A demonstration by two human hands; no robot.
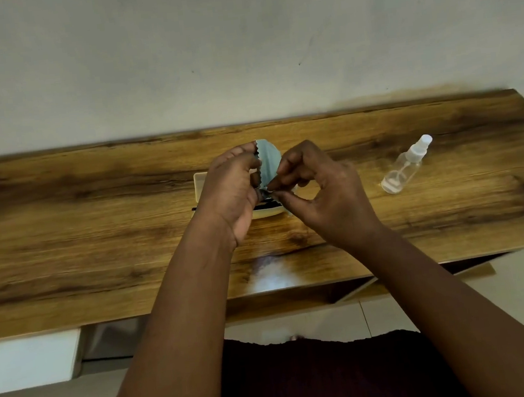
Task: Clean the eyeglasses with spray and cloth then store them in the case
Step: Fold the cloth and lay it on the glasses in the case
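Your two hands meet above the middle of a wooden table [91, 190] that stands against a pale wall [237, 39]. Your left hand [230, 188] holds the upper edge of a light blue cleaning cloth [268, 158] with a zigzag-cut border, fingers curled around it. Your right hand [324, 188] pinches the cloth's lower part between thumb and forefinger, the other fingers loosely bent. Directly behind your hands a cream-coloured case [202, 185] lies open on the table. A dark, thin piece shows just below your left hand at the case; it looks like part of the eyeglasses [267, 203], mostly hidden. Well to the right, a clear spray bottle [407, 165] lies on its side, nozzle pointing away from you. No writing or label can be read on anything.
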